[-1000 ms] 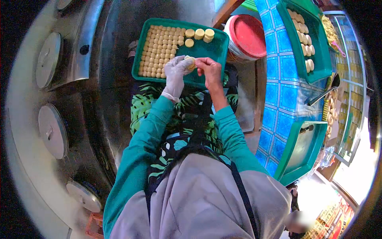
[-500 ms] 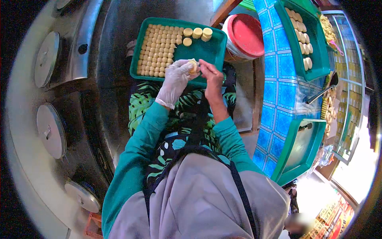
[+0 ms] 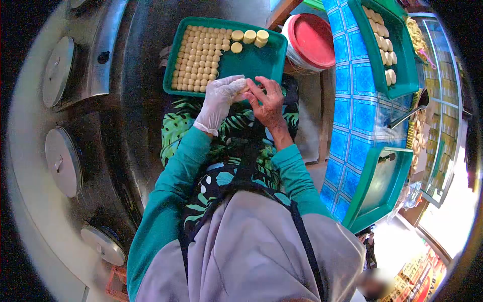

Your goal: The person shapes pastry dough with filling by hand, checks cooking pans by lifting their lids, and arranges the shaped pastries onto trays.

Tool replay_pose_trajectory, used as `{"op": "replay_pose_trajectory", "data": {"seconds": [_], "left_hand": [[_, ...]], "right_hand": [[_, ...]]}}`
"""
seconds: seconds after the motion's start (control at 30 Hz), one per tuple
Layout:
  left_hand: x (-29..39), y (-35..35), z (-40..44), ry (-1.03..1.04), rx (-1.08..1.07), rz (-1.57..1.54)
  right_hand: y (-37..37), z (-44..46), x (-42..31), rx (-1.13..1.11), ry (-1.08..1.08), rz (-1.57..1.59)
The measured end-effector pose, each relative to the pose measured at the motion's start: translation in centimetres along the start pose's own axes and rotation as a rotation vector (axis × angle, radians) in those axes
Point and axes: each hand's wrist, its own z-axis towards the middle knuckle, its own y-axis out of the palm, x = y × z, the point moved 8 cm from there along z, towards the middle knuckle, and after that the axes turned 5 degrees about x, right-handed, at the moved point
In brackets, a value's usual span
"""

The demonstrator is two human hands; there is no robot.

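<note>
My left hand point(image 3: 220, 99), in a thin whitish glove, is closed round a small pale dough piece point(image 3: 242, 86) near the front edge of a green tray point(image 3: 256, 27). My bare right hand point(image 3: 267, 102) touches the piece from the right with bent fingers, which partly hide it. On the tray's left side small round dough balls point(image 3: 198, 58) stand in close rows. Several larger flat yellowish discs point(image 3: 236, 48) sit at the top right of the rows, some of them stacked.
A bucket with a red lid point(image 3: 312, 40) is right of the tray. The blue-tiled table point(image 3: 347, 121) bears a green tray of pale pieces point(image 3: 410, 75) and another green tray point(image 3: 362, 206). Round metal lids point(image 3: 64, 161) are at the left.
My right hand's fingers have opened out somewhat and moved over the dough piece. My left hand has turned slightly, and the piece shows less than before.
</note>
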Motion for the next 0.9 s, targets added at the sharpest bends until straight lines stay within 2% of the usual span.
{"op": "replay_pose_trajectory", "data": {"seconds": [0.1,0.17,0.2,0.27,0.3,0.37,0.43,0.5,0.53,0.6,0.73,0.8,0.83,0.9], "left_hand": [[-0.5,-0.3,0.2,0.003,0.018,-0.024],[-0.4,0.1,-0.1,-0.024,-0.033,0.010],[-0.3,0.6,-0.3,-0.053,-0.086,0.047],[0.1,1.4,-0.7,-0.064,-0.117,0.044],[0.2,1.9,-0.9,-0.071,-0.149,0.038],[0.2,1.7,-0.7,-0.043,-0.120,0.023],[0.4,1.2,-0.5,-0.009,-0.083,0.005],[0.5,1.5,-0.9,-0.020,-0.122,0.047],[0.4,1.4,-0.8,-0.020,-0.119,0.046],[-0.1,1.1,-0.5,-0.006,-0.085,-0.001],[-0.7,1.2,-0.1,-0.017,-0.075,-0.057],[-0.4,1.1,-0.1,0.015,-0.044,-0.073],[-0.5,1.3,-0.3,0.016,-0.043,-0.072],[-0.1,1.4,-0.6,0.099,0.014,-0.107]], "right_hand": [[0.3,-0.4,-0.3,-0.063,-0.032,-0.074],[0.5,-0.8,1.4,-0.021,0.156,0.222],[1.0,-0.9,1.5,-0.022,0.155,0.223],[4.1,-4.0,6.0,0.154,0.988,1.109],[4.2,-4.1,6.4,0.159,0.991,1.107],[6.0,-4.6,6.1,0.029,1.110,1.332],[6.1,-4.5,5.9,0.012,1.074,1.321],[4.4,-3.6,5.5,0.012,0.853,0.992],[4.2,-3.6,5.2,0.009,0.854,0.993],[2.2,-2.1,3.8,0.031,0.587,0.710],[3.1,-3.3,4.2,0.051,0.636,0.797],[4.9,-4.6,5.0,0.173,0.923,1.153],[5.2,-4.7,4.9,0.173,0.922,1.155],[6.0,-5.2,4.8,0.275,1.071,1.329]]}}
